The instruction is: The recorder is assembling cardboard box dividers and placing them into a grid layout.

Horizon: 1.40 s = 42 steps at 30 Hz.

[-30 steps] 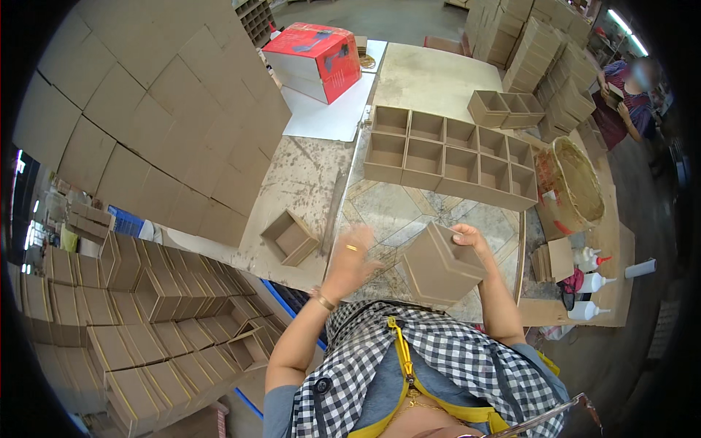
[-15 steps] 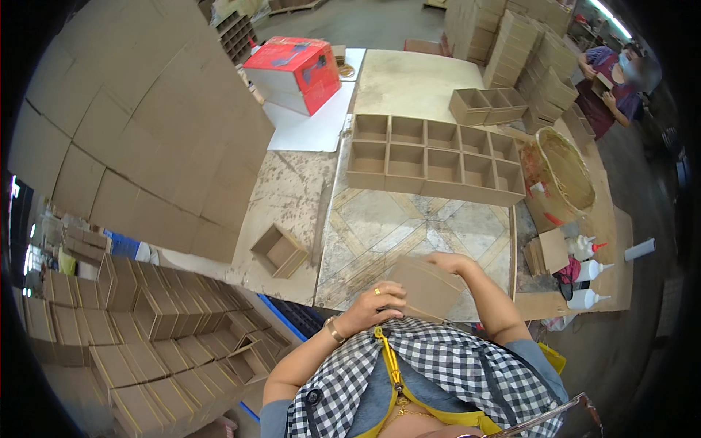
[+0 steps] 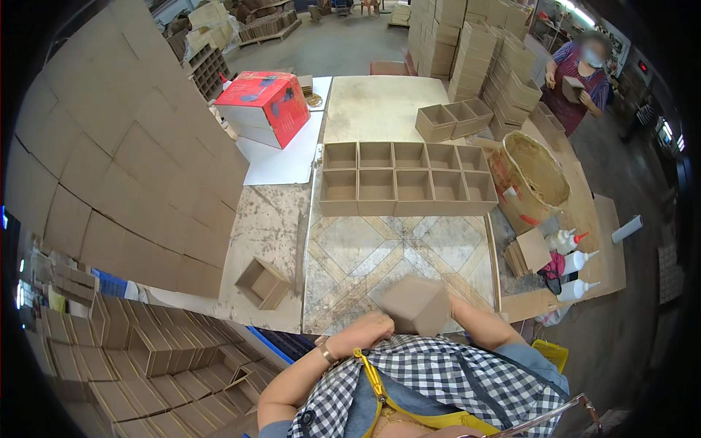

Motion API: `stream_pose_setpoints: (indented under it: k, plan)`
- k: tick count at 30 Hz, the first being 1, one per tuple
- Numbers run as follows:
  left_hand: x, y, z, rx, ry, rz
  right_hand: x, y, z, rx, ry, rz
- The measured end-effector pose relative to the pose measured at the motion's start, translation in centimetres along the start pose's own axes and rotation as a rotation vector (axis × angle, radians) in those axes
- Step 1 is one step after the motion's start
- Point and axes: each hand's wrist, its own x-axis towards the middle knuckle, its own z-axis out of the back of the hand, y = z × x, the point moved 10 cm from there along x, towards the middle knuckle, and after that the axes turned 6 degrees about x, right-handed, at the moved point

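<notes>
A small brown cardboard box (image 3: 418,303) is tilted close to my body, a flat face and one side turned up. My left hand (image 3: 367,330), with a bracelet at the wrist, has its fingers curled against the box's near left edge. On the far right side, my right hand (image 3: 457,306) grips the same box; its fingers are mostly hidden behind it. Beyond, on the patterned board (image 3: 358,252), stands a block of open brown boxes (image 3: 409,208) in two rows. Another open box (image 3: 263,283) sits by itself to the left.
A red and white carton (image 3: 266,109) stands far left, near a wall of stacked boxes (image 3: 131,168). On the right are a large glue-stained tub (image 3: 526,179), loose brown panels (image 3: 527,253) and white squeeze bottles (image 3: 577,290). A co-worker (image 3: 580,77) holds a box far right.
The box in my hands has turned, so a side face now shows. My left fingers have curled in more. The whole view has shifted, showing more of the floor beyond the table.
</notes>
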Motion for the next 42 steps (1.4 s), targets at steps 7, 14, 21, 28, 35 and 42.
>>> stream_pose_setpoints:
  k: [7, 14, 21, 28, 35, 42]
  plan:
    - [-4.9, 2.2, 5.7, 0.191, -0.563, 0.117, -8.7, -1.5, 0.9, 0.192, -0.116, 0.06]
    - [2.6, 3.4, 10.0, -0.265, -0.624, 0.176, -2.4, -0.2, 5.9, 0.034, -0.16, -0.018]
    - [7.7, 7.2, 5.8, -1.073, -0.564, 0.197, -0.7, 2.5, 2.2, -0.018, 0.087, -0.066]
    - [6.8, 3.2, 3.8, -0.232, -0.504, -0.05, 1.0, 1.5, 3.2, -0.226, 0.14, 0.061]
    - [3.0, 1.1, 5.3, 0.144, -0.838, -0.079, 2.8, 1.7, 0.5, -0.116, 0.181, -0.123]
    - [1.7, 0.3, 5.8, 0.622, -0.817, 0.084, 3.7, 2.8, -2.7, -0.158, 0.303, -0.207]
